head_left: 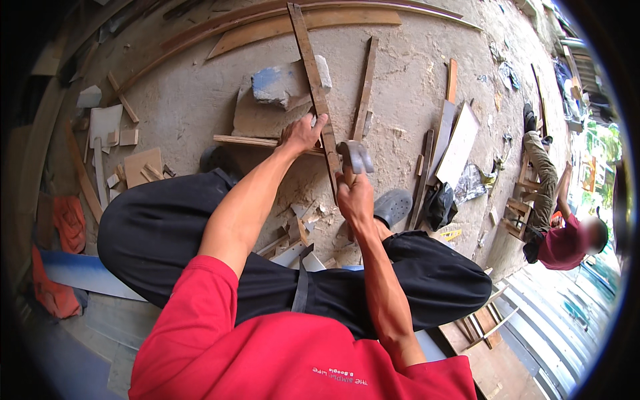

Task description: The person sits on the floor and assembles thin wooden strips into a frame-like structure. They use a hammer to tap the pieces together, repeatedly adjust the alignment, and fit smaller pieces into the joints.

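Nearest the camera is a red shirt (267, 353), and beyond it black trousers (167, 233) spread left and right over bent knees. Between the knees the right hand (355, 200) is clenched round the handle of a hammer (355, 159), whose metal head sits just beyond the knuckles. Just left of it and a little farther, the left hand (303, 133) presses down on a long dark wooden strip (315, 87), fingers curled over its edge; the strip runs from the far edge of the ground toward the hammer and crosses a shorter pale batten (250, 141) lying left to right. Beyond the left hand a flat slab carries a grey stone block (283, 83) with a blue face, which the strip partly covers. A grey clog (392, 207) lies just right of the right hand. Offcuts and chips litter the concrete ground (187, 100) on the left, boards lie on the right, and at the far right another person (560, 233) crouches over a small wooden frame.
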### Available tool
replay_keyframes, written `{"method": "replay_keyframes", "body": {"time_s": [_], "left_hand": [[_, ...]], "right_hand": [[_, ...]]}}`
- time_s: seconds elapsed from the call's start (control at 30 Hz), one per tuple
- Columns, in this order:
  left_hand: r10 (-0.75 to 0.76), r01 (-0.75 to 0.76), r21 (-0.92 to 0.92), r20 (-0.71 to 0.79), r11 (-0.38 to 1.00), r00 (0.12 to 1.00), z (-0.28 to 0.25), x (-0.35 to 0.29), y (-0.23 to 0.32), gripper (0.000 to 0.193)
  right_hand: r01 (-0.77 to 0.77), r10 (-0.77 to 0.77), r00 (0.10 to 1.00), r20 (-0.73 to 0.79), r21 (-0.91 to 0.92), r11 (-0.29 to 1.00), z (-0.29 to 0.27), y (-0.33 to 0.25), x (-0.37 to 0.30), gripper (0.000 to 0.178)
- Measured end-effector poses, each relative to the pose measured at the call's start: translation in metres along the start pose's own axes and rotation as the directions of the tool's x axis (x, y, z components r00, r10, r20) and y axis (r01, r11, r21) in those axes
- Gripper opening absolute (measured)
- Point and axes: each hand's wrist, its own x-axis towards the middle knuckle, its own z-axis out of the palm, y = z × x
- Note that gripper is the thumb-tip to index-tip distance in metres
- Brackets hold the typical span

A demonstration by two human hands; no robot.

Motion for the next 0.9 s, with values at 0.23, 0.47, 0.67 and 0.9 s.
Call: {"method": "replay_keyframes", "body": {"time_s": [0.23,0.47,0.67,0.9], "left_hand": [[-0.035,0.036,0.016,-0.020,0.999,0.999,0.000,0.001,-0.001,0.069],[-0.007,0.006,-0.049,-0.029,0.999,1.000,0.002,0.004,-0.010,0.070],[0.020,-0.021,-0.034,-0.018,0.999,1.000,0.000,0.002,-0.002,0.071],[-0.088,0.087,0.073,0.015,0.994,0.996,-0.013,-0.005,0.015,0.072]], "right_hand": [[0.192,-0.176,0.970,-0.169,0.085,0.978,-0.004,-0.019,-0.010,0.023],[0.064,-0.055,0.996,-0.066,0.137,0.989,-0.011,-0.020,0.001,0.024],[0.012,-0.004,0.998,0.057,-0.131,0.991,0.011,0.008,-0.009,0.023],[0.141,-0.124,0.984,-0.127,0.140,0.980,-0.004,-0.016,-0.011,0.021]]}}
